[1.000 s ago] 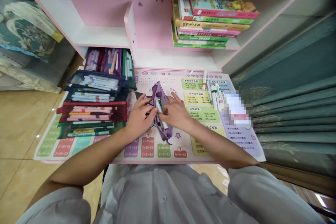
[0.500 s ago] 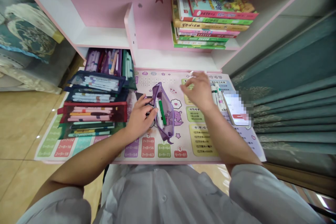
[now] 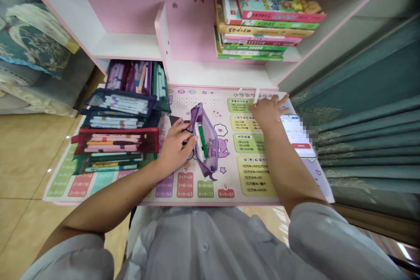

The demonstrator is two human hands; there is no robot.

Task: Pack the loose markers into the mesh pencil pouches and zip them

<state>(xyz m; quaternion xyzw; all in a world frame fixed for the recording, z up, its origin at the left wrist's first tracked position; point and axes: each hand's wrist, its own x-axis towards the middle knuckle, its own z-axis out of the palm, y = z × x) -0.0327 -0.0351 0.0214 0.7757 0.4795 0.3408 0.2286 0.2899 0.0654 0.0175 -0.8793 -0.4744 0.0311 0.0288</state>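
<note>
My left hand point(image 3: 179, 144) is at the left side of a purple mesh pencil case point(image 3: 212, 157), fingers bent and thumb against its rim, gripping that edge. The case lies unzipped, its opening facing up. Inside are a green marker point(image 3: 202, 140) and white markers point(image 3: 198, 142). Over the far right of the desk is my right hand point(image 3: 271, 111), palm down with fingers spread. A white pen point(image 3: 257, 95) with a red part shows beside its thumb; whether the two touch I cannot tell. The hand hides whatever lies under it.
Several mesh pencil cases full of markers, including a red one point(image 3: 152, 144) and a navy one point(image 3: 152, 103), lie at the left. A phone point(image 3: 300, 140) lies at the right edge. Stacked books point(image 3: 262, 33) fill part of the shelf above the printed desk mat point(image 3: 226, 183).
My right hand has shifted right and its fingers have spread. The white markers that showed beside the phone are now hidden by it. My left hand and the purple case have stayed put.
</note>
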